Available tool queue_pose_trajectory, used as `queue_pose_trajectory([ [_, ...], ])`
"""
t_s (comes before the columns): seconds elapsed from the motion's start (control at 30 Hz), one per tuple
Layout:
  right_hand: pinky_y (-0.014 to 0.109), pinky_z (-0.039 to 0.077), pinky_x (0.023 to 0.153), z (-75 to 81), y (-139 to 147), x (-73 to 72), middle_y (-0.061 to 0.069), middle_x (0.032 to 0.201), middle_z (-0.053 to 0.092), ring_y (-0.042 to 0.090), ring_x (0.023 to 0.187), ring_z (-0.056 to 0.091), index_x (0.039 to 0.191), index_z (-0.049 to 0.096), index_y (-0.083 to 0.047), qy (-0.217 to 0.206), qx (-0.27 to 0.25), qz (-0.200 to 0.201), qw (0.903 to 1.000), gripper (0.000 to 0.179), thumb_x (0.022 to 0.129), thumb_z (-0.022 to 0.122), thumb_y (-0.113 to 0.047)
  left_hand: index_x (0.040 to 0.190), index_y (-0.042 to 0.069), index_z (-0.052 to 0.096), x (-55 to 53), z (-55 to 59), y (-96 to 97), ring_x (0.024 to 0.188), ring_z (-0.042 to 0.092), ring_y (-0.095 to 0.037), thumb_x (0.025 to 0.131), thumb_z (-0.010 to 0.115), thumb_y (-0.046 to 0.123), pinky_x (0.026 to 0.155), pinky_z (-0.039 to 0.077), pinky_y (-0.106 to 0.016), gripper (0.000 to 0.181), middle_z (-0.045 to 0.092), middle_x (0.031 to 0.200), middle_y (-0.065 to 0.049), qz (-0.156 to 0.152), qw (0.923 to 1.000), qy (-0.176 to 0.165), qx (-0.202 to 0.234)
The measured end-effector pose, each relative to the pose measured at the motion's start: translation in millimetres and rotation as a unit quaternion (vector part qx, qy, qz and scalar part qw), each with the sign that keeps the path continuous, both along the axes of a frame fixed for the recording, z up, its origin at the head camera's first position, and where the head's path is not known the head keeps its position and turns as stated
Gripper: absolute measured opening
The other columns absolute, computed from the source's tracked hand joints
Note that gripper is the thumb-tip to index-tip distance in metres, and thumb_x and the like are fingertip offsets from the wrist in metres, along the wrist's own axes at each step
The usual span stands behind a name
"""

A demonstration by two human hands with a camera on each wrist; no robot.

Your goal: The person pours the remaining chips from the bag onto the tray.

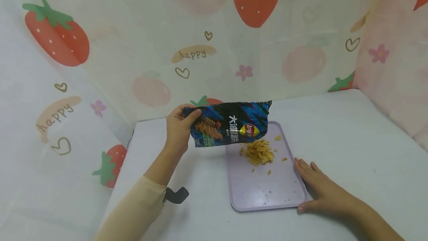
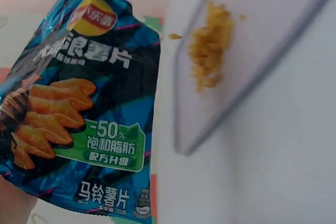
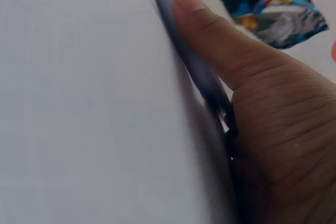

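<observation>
In the head view my left hand (image 1: pixel 178 129) grips one end of a blue and black potato chip bag (image 1: pixel 214 122), thumb across its front. The bag is held sideways in the air, overlapping the far end of a pale purple tray (image 1: pixel 264 192). On the tray lies a heap of broken yellow chips (image 1: pixel 260 152), with a few loose pieces around it. The left wrist view shows the bag's printed front (image 2: pixel 105 93) close up. My right hand (image 1: pixel 324 189) is at the tray's right edge with fingers extended; its thumb (image 3: pixel 210 35) lies along the rim in the right wrist view.
A white cloth covers the table (image 1: pixel 354 140) under the tray. Behind it hangs a curtain (image 1: pixel 267 47) printed with strawberries. A dark strap end (image 1: pixel 177 195) sticks out from the left wrist. Small dark crumbs (image 1: pixel 270 192) dot the tray's near part.
</observation>
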State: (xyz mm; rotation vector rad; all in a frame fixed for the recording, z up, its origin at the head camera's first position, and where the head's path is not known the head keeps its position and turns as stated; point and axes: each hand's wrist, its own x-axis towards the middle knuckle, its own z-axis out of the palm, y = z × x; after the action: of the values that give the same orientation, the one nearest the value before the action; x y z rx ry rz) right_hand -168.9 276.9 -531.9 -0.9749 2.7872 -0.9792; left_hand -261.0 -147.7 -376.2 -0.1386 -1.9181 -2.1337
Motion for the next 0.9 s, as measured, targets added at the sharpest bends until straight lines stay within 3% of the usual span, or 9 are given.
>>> queue_pose_trajectory([
  [0.2, 0.010, -0.010, 0.118, 0.7, 1.6, 0.3, 0.019, 0.168, 0.021, 0.034, 0.158, 0.009, 0.163, 0.023, -0.007, -0.001, 0.002, -0.002, 1.0000, 0.124, 0.071, 0.080, -0.068, 0.101, 0.013, 0.070, 1.0, 2.0, 2.1, 0.091, 0.069, -0.014, 0.089, 0.081, 0.016, 0.081, 0.057, -0.025, 0.017, 0.073, 0.097, 0.001, 0.002, 1.0000, 0.006, -0.006],
  [0.47, 0.012, -0.010, 0.120, -0.4, 2.3, -0.7, 0.022, 0.167, 0.024, 0.015, 0.159, 0.003, 0.161, 0.024, -0.003, 0.024, 0.002, 0.009, 0.9997, 0.123, 0.072, 0.080, -0.067, 0.104, 0.011, 0.069, 4.1, -10.3, 4.7, 0.098, 0.068, -0.018, 0.091, 0.080, 0.021, 0.085, 0.058, -0.028, 0.019, 0.072, 0.104, -0.004, 0.005, 0.9991, -0.028, -0.033],
  [0.67, 0.011, -0.011, 0.119, -0.3, 2.2, -0.9, 0.022, 0.167, 0.023, 0.019, 0.159, 0.004, 0.161, 0.025, -0.003, 0.016, 0.007, 0.006, 0.9998, 0.124, 0.072, 0.080, -0.068, 0.105, 0.010, 0.069, 5.7, -7.5, 2.5, 0.096, 0.069, -0.018, 0.092, 0.079, 0.019, 0.081, 0.059, -0.028, 0.019, 0.072, 0.104, -0.004, 0.006, 0.9994, -0.022, -0.024],
  [0.9, 0.011, -0.011, 0.119, 2.0, -0.4, -0.5, 0.023, 0.166, 0.023, 0.009, 0.158, 0.000, 0.161, 0.025, -0.003, 0.017, 0.005, 0.009, 0.9998, 0.123, 0.072, 0.079, -0.068, 0.105, 0.010, 0.068, 6.3, -8.0, 1.8, 0.096, 0.070, -0.018, 0.092, 0.079, 0.020, 0.081, 0.059, -0.028, 0.020, 0.073, 0.103, -0.004, 0.008, 0.9992, -0.022, -0.032],
])
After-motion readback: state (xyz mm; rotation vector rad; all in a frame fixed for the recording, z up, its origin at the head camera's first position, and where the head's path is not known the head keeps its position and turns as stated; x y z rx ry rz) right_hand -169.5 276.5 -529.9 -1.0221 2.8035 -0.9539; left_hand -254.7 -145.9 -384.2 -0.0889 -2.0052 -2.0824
